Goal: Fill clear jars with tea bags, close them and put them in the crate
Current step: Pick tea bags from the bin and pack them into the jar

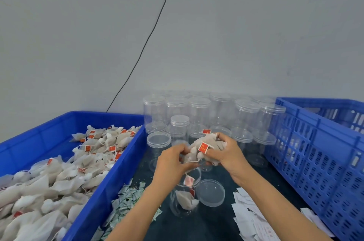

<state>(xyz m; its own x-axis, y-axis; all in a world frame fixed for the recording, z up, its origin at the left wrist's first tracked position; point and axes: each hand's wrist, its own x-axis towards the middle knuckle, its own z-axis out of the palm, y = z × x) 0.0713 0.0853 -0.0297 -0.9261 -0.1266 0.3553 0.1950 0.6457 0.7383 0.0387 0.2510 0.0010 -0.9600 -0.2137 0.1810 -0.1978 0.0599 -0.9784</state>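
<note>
Clear plastic open jar: stands upright on the dark tabletop, just below both hands, with a few tea bags and red tags inside. Its clear round lid lies flat just to its right.

Left hand: fingers curled, pinching one end of a bunch of beige tea bags above the jar mouth.

Right hand: fingers curled round the other end of the same bunch; a red square tag shows between the hands.

Blue solid plastic bin: at left, heaped with loose tea bags with red tags.

Blue perforated plastic crate: at right; contents cannot be told.

Lidded clear empty jars: stacked in rows against the grey wall, between bin and crate.

Small printed sachets: scattered beside the bin.

White paper slips: piled near the right forearm.

Black cable: runs down the wall.
</note>
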